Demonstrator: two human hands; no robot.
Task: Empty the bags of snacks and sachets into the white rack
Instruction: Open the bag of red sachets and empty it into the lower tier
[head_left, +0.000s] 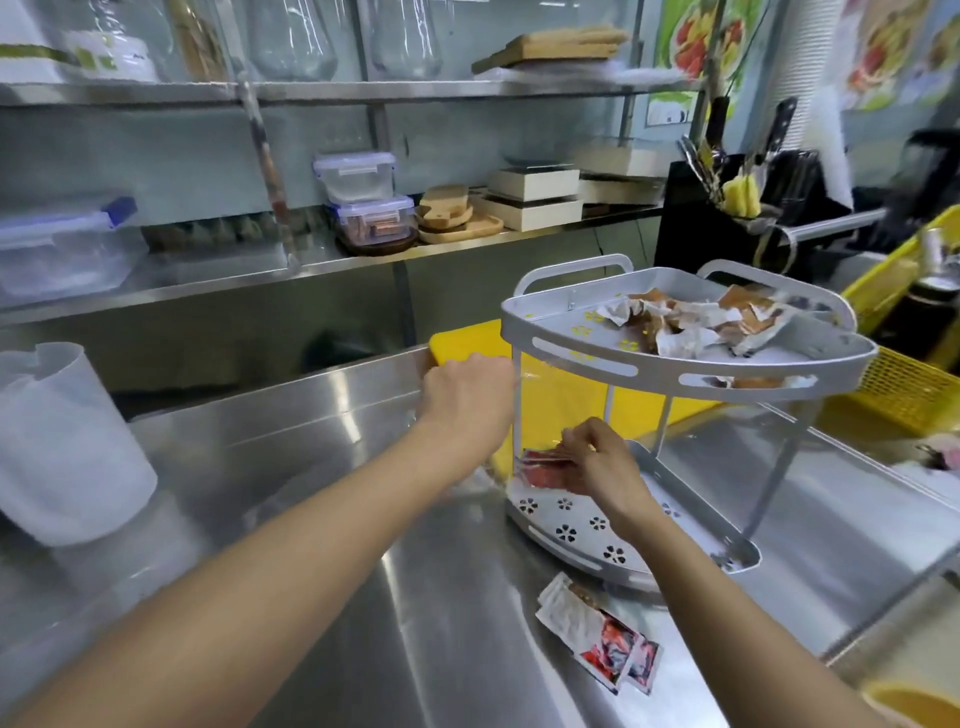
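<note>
left hand (467, 395) gripping clear bag (524, 415) upright, keeping its mouth open | right hand (597, 462) pinching red sachets (540, 467), pulling them over rack (675, 358) bottom shelf | rack standing at surface's back edge | two packets (602, 634) lying near front edge

White rack (587, 358) with flower cut-outs; red sachets (543, 467); yellow board (467, 340).
</note>
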